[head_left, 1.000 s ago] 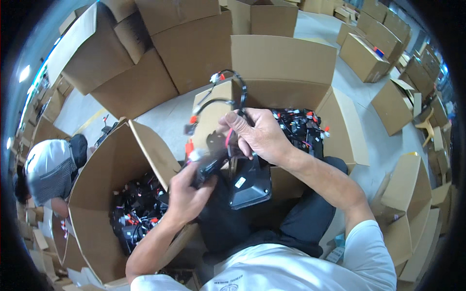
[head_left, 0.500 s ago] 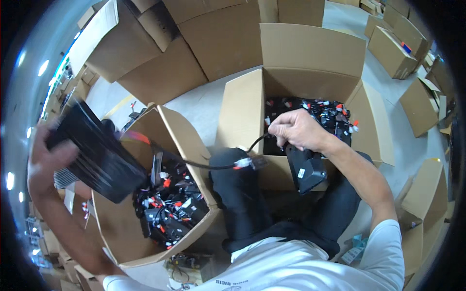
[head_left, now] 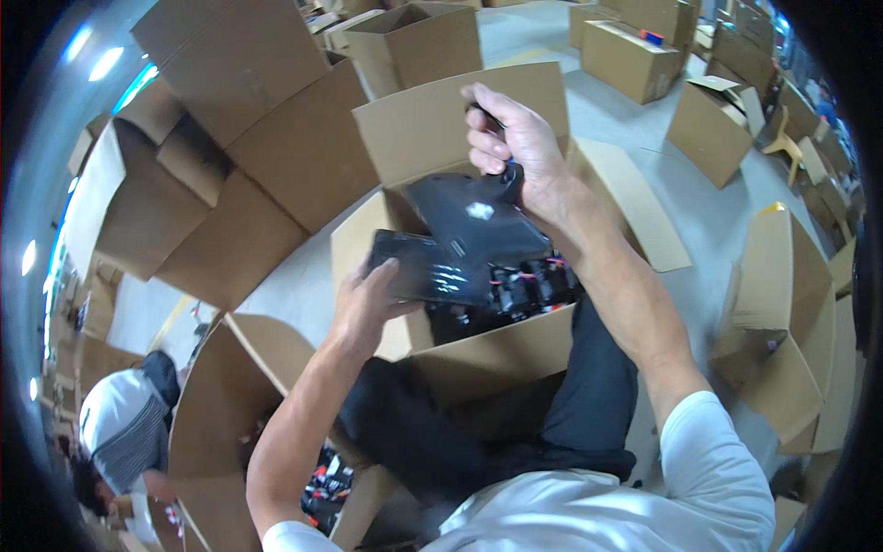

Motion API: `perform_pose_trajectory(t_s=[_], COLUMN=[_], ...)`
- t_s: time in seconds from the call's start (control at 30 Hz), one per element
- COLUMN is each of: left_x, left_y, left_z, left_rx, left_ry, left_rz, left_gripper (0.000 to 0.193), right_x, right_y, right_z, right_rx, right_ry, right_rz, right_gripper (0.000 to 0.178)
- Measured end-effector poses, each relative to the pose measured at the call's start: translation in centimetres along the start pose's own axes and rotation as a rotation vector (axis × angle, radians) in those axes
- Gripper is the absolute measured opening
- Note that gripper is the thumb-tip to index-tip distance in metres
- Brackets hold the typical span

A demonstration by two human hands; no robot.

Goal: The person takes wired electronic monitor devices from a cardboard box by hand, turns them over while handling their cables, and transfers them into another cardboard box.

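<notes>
Over the box ahead, my left hand (head_left: 363,299) is closed on the near end of a glossy black case (head_left: 418,262), blurred by motion. Higher and to the right, my right hand (head_left: 517,147) is in a fist around a black cable (head_left: 487,115). Just below that fist is a flat black housing (head_left: 478,216) with a small white label, partly overlapping the case. Whether the cable joins the two cannot be made out. Beneath both lie several black parts (head_left: 529,290) with coloured connectors, inside the open cardboard box (head_left: 497,345).
A second open carton (head_left: 216,423) at my left holds more wired black parts (head_left: 326,488). Beyond it a person (head_left: 124,419) bends down. Tall cartons (head_left: 267,175) stand at the far left; an open carton (head_left: 782,322) is at my right. My knees flank the near box wall.
My left hand has swung the black case from above the left carton to above the box ahead. My right hand has risen with the cable and housing. The view has turned right.
</notes>
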State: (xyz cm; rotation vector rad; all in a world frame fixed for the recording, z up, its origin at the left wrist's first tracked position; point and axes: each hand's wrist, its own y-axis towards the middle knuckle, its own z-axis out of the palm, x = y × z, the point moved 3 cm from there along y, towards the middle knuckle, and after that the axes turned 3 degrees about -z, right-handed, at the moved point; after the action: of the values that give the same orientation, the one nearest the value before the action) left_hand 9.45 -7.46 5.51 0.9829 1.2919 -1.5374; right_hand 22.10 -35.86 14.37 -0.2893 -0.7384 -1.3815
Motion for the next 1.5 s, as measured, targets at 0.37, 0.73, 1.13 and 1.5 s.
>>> perform_pose_trajectory(t_s=[0.37,0.73,1.13,1.5], left_x=[7.4,10.0,10.2,11.0], left_y=[12.8,17.0,16.9,18.3], left_z=[6.7,8.5,7.5,4.2], left_rx=[0.347,0.15,0.18,-0.031], left_ry=[-0.401,-0.308,-0.446,-0.34], left_rz=[-0.315,-0.088,0.019,-0.039], left_gripper=[0.077,0.056,0.062,0.069], right_x=[-4.2,-4.3,-8.9,-12.0], right_y=[0.2,6.5,0.4,0.7], right_z=[-9.7,-20.0,-20.9,-21.1], right_rx=[0.333,0.19,0.03,0.092], right_ry=[-0.439,-0.951,-1.015,-1.084], right_rz=[0.255,-0.174,-0.413,-0.225], right_gripper=[0.059,0.07,0.09,0.063])
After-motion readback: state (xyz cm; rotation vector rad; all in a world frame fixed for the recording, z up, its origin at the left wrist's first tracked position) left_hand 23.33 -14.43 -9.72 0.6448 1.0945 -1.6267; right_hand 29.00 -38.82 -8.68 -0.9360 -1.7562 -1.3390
